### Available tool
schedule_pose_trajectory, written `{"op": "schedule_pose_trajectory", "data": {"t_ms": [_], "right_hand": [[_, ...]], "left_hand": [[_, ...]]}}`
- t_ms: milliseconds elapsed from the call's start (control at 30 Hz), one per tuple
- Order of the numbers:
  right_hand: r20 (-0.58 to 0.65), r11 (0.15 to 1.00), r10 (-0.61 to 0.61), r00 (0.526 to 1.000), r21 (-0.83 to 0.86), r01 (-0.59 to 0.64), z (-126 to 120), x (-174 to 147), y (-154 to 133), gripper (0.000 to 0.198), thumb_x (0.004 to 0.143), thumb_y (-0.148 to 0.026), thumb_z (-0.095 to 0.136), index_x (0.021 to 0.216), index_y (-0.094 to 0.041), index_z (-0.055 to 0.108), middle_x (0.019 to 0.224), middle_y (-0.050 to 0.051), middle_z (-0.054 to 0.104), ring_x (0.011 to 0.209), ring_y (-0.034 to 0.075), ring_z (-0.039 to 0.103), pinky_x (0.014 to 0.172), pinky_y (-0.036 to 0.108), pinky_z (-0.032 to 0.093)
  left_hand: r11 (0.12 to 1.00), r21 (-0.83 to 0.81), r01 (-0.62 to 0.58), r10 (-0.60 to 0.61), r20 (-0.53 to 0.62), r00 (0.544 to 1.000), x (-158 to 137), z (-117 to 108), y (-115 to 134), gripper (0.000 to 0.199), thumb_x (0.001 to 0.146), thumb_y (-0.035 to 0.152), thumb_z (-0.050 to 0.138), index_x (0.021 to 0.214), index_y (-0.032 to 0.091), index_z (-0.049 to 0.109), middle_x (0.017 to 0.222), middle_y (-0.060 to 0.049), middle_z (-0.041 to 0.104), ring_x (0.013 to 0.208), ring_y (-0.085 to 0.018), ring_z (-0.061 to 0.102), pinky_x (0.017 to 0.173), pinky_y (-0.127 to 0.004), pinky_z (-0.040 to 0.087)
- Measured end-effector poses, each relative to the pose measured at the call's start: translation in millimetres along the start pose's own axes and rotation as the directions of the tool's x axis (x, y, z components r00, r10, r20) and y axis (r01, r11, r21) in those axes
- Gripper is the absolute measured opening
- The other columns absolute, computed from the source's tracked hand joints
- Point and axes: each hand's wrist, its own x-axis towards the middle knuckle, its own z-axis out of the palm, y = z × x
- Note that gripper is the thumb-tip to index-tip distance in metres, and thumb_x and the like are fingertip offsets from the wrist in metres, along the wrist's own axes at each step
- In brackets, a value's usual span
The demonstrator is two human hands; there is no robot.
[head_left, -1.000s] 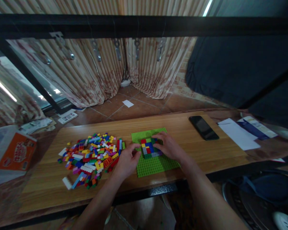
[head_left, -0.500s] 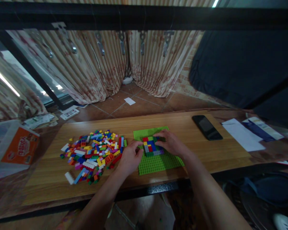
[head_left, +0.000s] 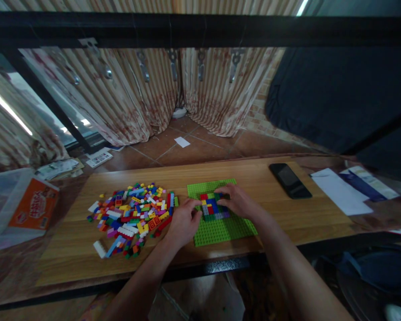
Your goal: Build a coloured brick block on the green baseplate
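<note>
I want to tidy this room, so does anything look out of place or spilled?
Yes, a white paper lies by itself on the tiled floor beyond the wooden table, as if dropped. The loose bricks spread in a jumble on the table, but that may be deliberate. I can't make out any damage.

Lime baseplate (head_left: 214, 234), red-yellow-blue-patched brick block (head_left: 211, 207), brown wood-grained table (head_left: 73, 258)

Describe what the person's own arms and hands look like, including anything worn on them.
The left hand and right hand are bare, with no gloves. The left forearm and right forearm are slim and uncovered, with no sleeves in view. No watch or bracelet shows; small rings or markings are too fine to tell.
</note>
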Motion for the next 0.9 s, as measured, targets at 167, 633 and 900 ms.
{"op": "schedule_pose_trajectory", "data": {"t_ms": [167,633,900], "right_hand": [[-0.09,0.991,0.024,0.996,0.137,-0.012,7,-8,4,0.033,0.076,-0.026,0.07,0.11,-0.025,0.069,0.103,0.008,0.066,0.098,0.024,0.061,0.09,0.043,0.047],[-0.26,0.913,0.282,0.923,0.367,-0.176,9,-2,-11,0.037,0.084,-0.045,0.053,0.095,-0.016,0.072,0.094,0.01,0.072,0.087,0.024,0.066,0.08,0.037,0.051],[-0.264,0.985,0.142,0.954,0.132,-0.11,30,1,-9,0.035,0.08,-0.05,0.057,0.088,-0.02,0.073,0.093,0.01,0.069,0.09,0.026,0.063,0.085,0.041,0.049]], "left_hand": [[1.0,0.008,-0.012,0.012,-0.017,1.0,-1,0,1,0.025,0.08,0.01,0.053,0.102,0.018,0.063,0.097,-0.004,0.063,0.08,-0.015,0.061,0.076,-0.028,0.05],[0.999,0.036,-0.009,0.01,-0.024,1.0,-4,0,5,0.026,0.08,0.012,0.055,0.104,0.017,0.062,0.102,-0.006,0.065,0.088,-0.017,0.062,0.081,-0.031,0.051],[0.998,0.062,-0.013,0.014,-0.016,1.0,-6,-1,10,0.027,0.081,0.014,0.055,0.106,0.015,0.064,0.101,-0.008,0.067,0.091,-0.019,0.062,0.087,-0.032,0.05]]}}
